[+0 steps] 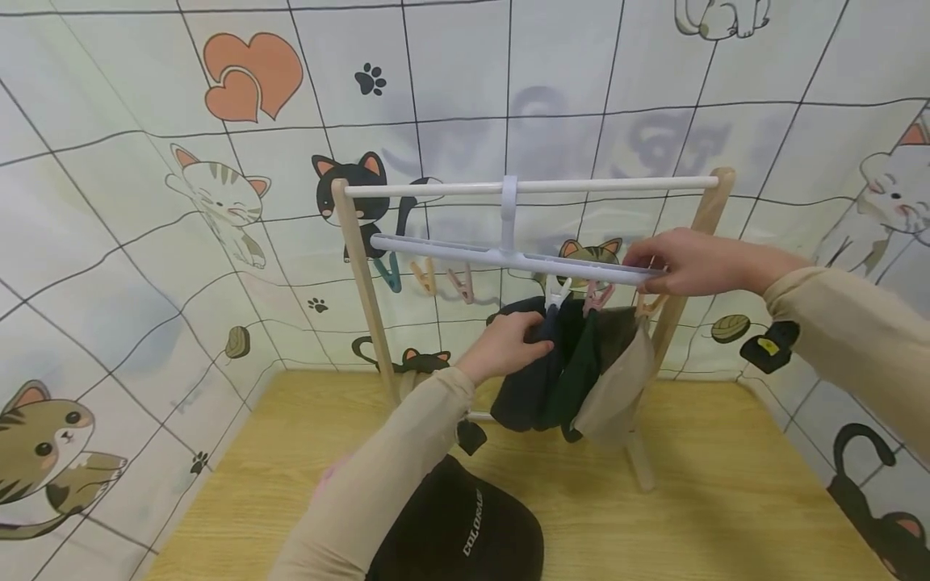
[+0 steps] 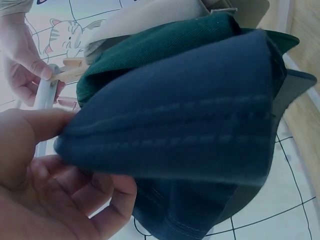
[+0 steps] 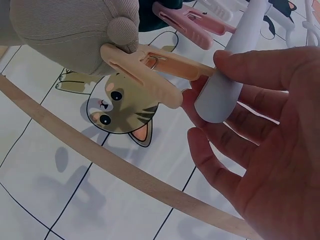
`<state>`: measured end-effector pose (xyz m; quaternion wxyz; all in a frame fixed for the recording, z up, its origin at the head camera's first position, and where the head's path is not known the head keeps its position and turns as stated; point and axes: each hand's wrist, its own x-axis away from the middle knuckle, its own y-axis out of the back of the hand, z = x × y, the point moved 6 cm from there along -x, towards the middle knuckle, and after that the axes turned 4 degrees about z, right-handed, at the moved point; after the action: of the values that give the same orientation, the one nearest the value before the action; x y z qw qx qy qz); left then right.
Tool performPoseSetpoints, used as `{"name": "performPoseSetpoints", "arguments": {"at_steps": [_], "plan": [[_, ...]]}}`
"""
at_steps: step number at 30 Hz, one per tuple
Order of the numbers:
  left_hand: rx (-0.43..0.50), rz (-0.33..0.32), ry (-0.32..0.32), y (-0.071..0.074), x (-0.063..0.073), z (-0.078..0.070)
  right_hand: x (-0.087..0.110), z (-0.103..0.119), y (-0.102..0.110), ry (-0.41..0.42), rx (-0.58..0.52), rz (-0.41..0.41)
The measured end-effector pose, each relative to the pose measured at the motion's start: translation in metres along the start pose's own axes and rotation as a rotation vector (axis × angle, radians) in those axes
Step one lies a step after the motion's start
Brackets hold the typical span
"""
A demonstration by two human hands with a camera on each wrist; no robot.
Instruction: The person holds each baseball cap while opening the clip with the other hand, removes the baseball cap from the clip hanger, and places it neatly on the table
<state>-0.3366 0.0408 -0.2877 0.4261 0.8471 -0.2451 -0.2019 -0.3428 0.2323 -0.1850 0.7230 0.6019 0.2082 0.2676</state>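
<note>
A white clip hanger (image 1: 443, 248) hooks over the rack's top bar and tilts down to the right. On its right half hang a navy cap (image 1: 525, 395), a dark green cap (image 1: 574, 386) and a beige cap (image 1: 617, 383), held by a white clip (image 1: 557, 292), a pink clip (image 1: 597, 297) and an orange clip (image 3: 145, 67). My left hand (image 1: 506, 347) pinches the navy cap's near edge, with the thumb above and fingers below in the left wrist view. With thumb and fingers, my right hand (image 1: 697, 262) grips the hanger's right end beside the orange clip.
The wooden rack (image 1: 363, 282) with its white top bar (image 1: 610, 185) stands on a wood-grain table (image 1: 726, 484). A teal clip (image 1: 390, 273) and two others hang without caps at the left. A black lettered cap (image 1: 501, 516) lies in front, partly behind my left sleeve.
</note>
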Motion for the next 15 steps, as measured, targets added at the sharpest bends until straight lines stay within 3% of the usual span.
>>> {"name": "performPoseSetpoints", "arguments": {"at_steps": [7,15], "plan": [[0.090,0.027,-0.001,-0.004,0.000,0.000,0.000,-0.003,-0.005,0.007,0.031,-0.057],[0.086,0.034,-0.001,-0.007,-0.003,-0.002,-0.002,-0.012,-0.018,0.026,0.070,-0.101]]}}
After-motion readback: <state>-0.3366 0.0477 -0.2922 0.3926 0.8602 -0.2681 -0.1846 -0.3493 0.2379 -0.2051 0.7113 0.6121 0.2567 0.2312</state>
